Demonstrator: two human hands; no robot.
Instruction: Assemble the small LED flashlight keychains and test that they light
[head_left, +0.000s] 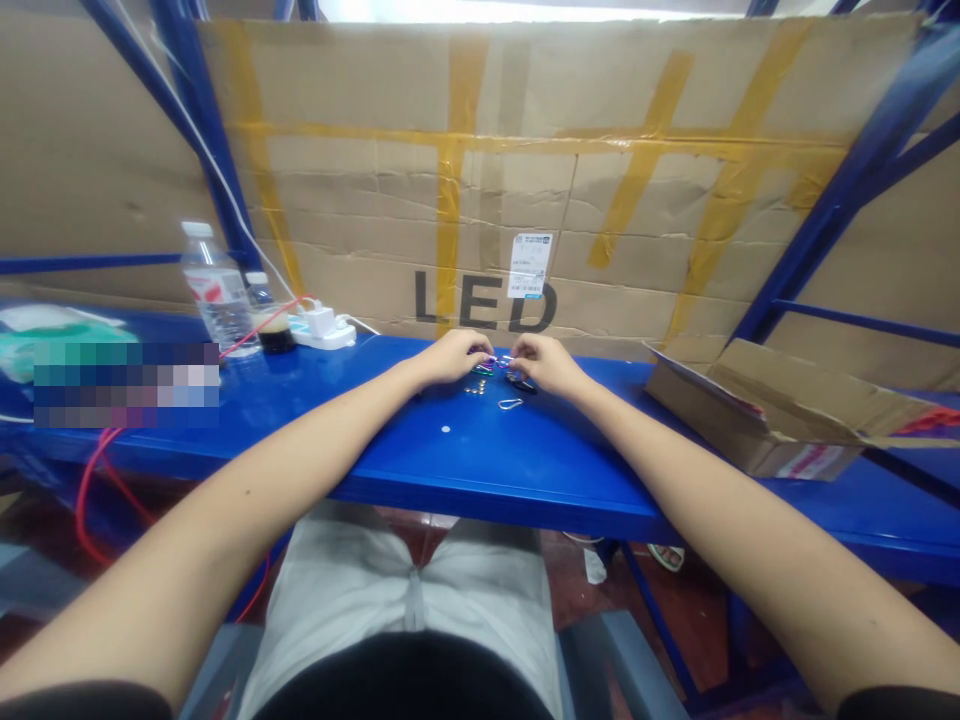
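Note:
My left hand [456,357] rests over the far part of the blue table, its thumb and fingers closed in a pinch. Opposite it, my right hand [547,364] is pinched too. A small shiny purple loop [504,363] shows between the fingertips; its exact kind is too small to tell. A small green piece [482,370] lies under my left fingers, and a dark piece [523,386] lies under my right hand. Nearer to me are a silver carabiner [510,404] and several tiny metal pieces [475,388].
The blue table [450,470] backs onto a big cardboard sheet [360,200]. At left stand a water bottle [217,295], a dark bottle [271,315] and a white power strip [330,332]. An open cardboard box [720,420] sits at right. Red cable [86,490] hangs at left.

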